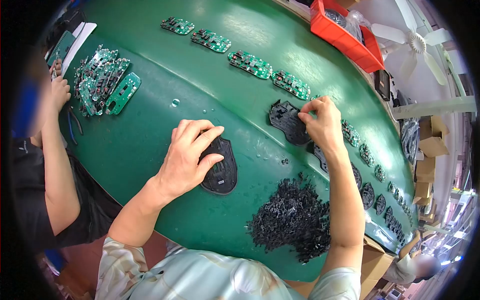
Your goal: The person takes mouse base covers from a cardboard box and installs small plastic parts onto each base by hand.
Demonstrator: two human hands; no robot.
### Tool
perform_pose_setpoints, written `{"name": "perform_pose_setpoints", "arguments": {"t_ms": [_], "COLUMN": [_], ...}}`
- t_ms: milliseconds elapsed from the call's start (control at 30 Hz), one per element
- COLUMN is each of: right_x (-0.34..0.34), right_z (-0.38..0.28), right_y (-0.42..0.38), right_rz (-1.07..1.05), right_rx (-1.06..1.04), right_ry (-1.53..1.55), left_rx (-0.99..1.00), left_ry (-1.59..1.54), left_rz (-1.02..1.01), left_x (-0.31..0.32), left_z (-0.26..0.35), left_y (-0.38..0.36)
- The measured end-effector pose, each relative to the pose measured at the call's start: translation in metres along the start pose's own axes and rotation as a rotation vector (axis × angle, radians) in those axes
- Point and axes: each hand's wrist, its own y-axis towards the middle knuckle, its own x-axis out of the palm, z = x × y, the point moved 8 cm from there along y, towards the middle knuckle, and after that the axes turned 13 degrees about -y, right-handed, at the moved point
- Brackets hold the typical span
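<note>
A black plastic shell (221,172) with a raised rim and moulded ribs lies on the green table mat. My left hand (187,155) is curled over its upper left side, thumb on the inside and fingers at the top edge. Farther right is a second black shell (287,122), its ribbed inside facing up. The thumb and forefinger of my right hand (324,122) pinch at its right edge. A third black shell (320,156) is partly hidden by my right forearm. Below lies a heap of small black plastic pieces (290,215).
Green circuit boards (250,64) run in a row along the far side, with more black shells (368,195) on the right. At left are a board pile (100,80), pliers (75,125) and a co-worker's arm (57,165). A red bin (345,40) stands behind.
</note>
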Motion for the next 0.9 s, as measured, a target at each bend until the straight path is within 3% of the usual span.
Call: {"name": "perform_pose_setpoints", "arguments": {"t_ms": [200, 333, 533, 700, 900], "right_x": [-0.002, -0.029, -0.071, -0.091, -0.094], "right_z": [0.009, 0.017, 0.025, 0.030, 0.042], "right_y": [-0.010, -0.028, -0.083, -0.130, -0.164], "right_rz": [-0.007, 0.110, 0.191, 0.239, 0.245], "right_rx": [-0.018, -0.036, -0.044, 0.004, 0.056], "right_ry": [0.044, 0.117, 0.094, 0.060, 0.056], "left_rx": [-0.051, -0.089, -0.068, -0.236, -0.207], "left_ry": [0.033, 0.023, 0.248, 0.387, 0.432], "left_rz": [0.042, 0.088, 0.293, 0.210, 0.230], "left_x": [-0.004, -0.005, -0.021, -0.004, 0.010], "left_z": [-0.003, -0.010, -0.032, -0.059, -0.065], "left_y": [0.005, 0.017, 0.077, 0.118, 0.134]}}
